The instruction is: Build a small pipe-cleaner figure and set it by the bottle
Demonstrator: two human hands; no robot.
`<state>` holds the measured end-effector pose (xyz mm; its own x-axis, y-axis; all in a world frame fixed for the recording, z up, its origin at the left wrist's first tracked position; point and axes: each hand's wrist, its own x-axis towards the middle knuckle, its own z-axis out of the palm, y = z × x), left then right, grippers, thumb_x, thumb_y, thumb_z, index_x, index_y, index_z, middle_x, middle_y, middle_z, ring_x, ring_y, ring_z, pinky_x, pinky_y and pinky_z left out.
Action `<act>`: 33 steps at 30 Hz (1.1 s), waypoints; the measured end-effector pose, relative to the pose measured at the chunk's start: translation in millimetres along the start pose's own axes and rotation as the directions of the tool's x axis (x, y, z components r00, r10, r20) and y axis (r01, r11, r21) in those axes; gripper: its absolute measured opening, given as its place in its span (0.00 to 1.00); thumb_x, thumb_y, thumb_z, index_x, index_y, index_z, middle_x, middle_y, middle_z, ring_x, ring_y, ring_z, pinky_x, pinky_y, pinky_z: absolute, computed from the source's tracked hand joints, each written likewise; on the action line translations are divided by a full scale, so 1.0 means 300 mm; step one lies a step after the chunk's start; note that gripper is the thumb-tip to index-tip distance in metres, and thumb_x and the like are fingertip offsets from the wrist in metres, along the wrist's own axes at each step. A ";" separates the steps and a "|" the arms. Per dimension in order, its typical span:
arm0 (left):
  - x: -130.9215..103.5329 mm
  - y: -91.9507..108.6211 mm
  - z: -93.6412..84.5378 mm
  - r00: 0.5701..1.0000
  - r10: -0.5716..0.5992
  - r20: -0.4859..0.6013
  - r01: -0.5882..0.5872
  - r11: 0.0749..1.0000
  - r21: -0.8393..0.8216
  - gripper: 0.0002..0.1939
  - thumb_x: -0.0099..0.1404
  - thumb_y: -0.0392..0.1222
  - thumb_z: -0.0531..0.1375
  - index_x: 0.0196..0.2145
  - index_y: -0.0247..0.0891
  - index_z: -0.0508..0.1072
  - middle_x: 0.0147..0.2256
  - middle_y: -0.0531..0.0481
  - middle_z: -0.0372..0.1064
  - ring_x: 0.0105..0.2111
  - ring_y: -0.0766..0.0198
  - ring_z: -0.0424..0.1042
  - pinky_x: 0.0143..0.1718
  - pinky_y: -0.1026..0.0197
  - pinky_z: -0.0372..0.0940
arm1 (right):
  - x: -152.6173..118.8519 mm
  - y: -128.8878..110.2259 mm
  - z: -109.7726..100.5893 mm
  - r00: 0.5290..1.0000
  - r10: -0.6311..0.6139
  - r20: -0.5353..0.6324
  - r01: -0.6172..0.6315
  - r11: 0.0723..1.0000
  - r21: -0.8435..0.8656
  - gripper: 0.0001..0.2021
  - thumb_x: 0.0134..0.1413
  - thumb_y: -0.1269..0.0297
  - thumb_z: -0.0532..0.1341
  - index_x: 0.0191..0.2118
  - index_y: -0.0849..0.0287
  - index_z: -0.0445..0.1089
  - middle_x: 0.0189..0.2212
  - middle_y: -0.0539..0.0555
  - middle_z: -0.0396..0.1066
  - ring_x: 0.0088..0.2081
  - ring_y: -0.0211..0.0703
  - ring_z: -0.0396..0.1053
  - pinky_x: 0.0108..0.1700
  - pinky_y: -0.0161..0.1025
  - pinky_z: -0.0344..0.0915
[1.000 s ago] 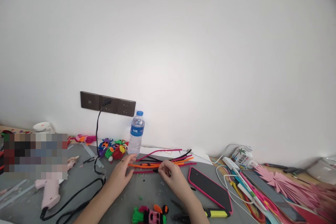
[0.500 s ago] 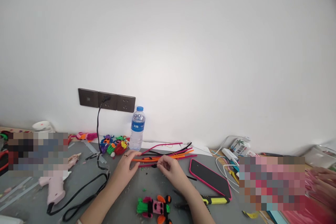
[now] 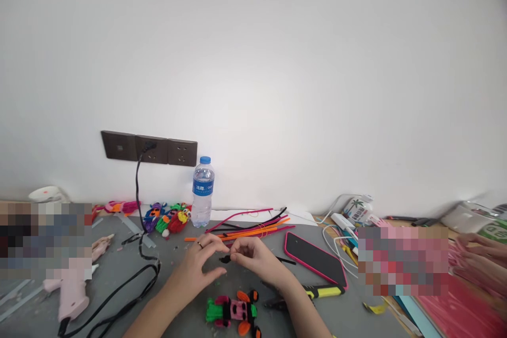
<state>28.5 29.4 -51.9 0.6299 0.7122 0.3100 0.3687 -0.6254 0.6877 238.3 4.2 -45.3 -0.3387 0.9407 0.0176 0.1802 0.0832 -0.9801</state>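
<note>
Fingertips of my right hand (image 3: 253,259) pinch a small black fuzzy piece (image 3: 225,259) above the grey mat. Close on its left is my left hand (image 3: 204,264), thumb and fingers apart, with nothing visible between them. Just beyond both hands lie orange, pink and black pipe cleaners (image 3: 245,232). Nearer to me, between my forearms, a figure of green, pink, black and orange pipe cleaner (image 3: 233,310) rests on the mat.
Behind the hands stands a water bottle (image 3: 203,193). A phone (image 3: 316,260) and yellow-black cutter (image 3: 325,291) lie right, a pink glue gun (image 3: 73,296) with black cord left. Small colourful figures (image 3: 168,219) sit near the wall. Another person's hands (image 3: 483,264) are far right.
My left hand has come off the pipe cleaners and moved nearer to me, beside the right hand. The right hand, with the black piece, is slightly lower and further left. The view has shifted slightly.
</note>
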 end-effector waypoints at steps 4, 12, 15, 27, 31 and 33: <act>0.001 -0.004 0.003 0.999 0.029 0.032 -0.029 1.000 -0.010 0.14 0.57 0.45 0.66 0.41 0.46 0.70 0.45 0.49 0.66 0.47 0.54 0.67 0.47 0.55 0.64 | -0.009 -0.018 0.000 0.999 0.024 0.041 -0.025 0.999 0.024 0.13 0.54 0.55 0.63 0.30 0.62 0.71 0.24 0.48 0.64 0.25 0.34 0.55 0.28 0.33 0.52; 0.004 0.015 -0.007 0.997 0.029 0.068 -0.028 0.999 -0.015 0.18 0.55 0.56 0.65 0.38 0.44 0.69 0.44 0.48 0.66 0.45 0.54 0.67 0.44 0.56 0.64 | -0.016 -0.034 -0.005 0.998 0.024 0.061 -0.024 1.000 0.003 0.13 0.56 0.55 0.62 0.30 0.61 0.70 0.25 0.49 0.64 0.26 0.35 0.55 0.28 0.33 0.52; 0.004 0.004 -0.001 0.997 0.050 0.063 -0.050 0.999 -0.004 0.19 0.56 0.57 0.64 0.37 0.43 0.68 0.44 0.48 0.66 0.45 0.54 0.67 0.45 0.56 0.64 | -0.015 -0.031 -0.008 0.997 0.019 0.071 -0.019 1.000 -0.004 0.13 0.56 0.55 0.61 0.31 0.62 0.70 0.25 0.49 0.64 0.25 0.34 0.55 0.28 0.33 0.51; 0.003 0.012 -0.003 0.999 0.042 0.029 -0.043 0.999 0.025 0.14 0.57 0.52 0.65 0.35 0.43 0.68 0.45 0.47 0.65 0.47 0.53 0.67 0.47 0.54 0.65 | -0.023 -0.057 -0.001 0.998 0.012 0.058 -0.011 1.000 -0.014 0.14 0.55 0.52 0.61 0.30 0.60 0.69 0.24 0.48 0.63 0.24 0.34 0.54 0.27 0.33 0.52; 0.001 0.014 -0.001 0.999 0.024 0.028 -0.025 0.999 0.041 0.10 0.57 0.45 0.65 0.34 0.43 0.68 0.47 0.48 0.64 0.49 0.53 0.67 0.47 0.54 0.65 | -0.022 -0.050 -0.002 0.999 -0.004 0.053 0.005 1.000 -0.025 0.15 0.55 0.52 0.61 0.31 0.60 0.70 0.24 0.48 0.62 0.25 0.35 0.54 0.27 0.33 0.52; 0.000 0.013 0.001 0.999 0.014 0.034 -0.015 0.999 0.050 0.09 0.58 0.41 0.65 0.34 0.43 0.68 0.48 0.48 0.64 0.50 0.53 0.67 0.47 0.54 0.65 | -0.021 -0.048 -0.002 0.998 -0.011 0.060 0.013 1.000 -0.027 0.14 0.56 0.52 0.61 0.31 0.60 0.70 0.24 0.48 0.62 0.24 0.34 0.54 0.27 0.33 0.51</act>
<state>30.1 26.9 -49.3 0.6578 0.6922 0.2968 0.3928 -0.6516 0.6489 238.4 -2.8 -31.0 -0.3958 0.9182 0.0167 0.2005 0.1042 -0.9741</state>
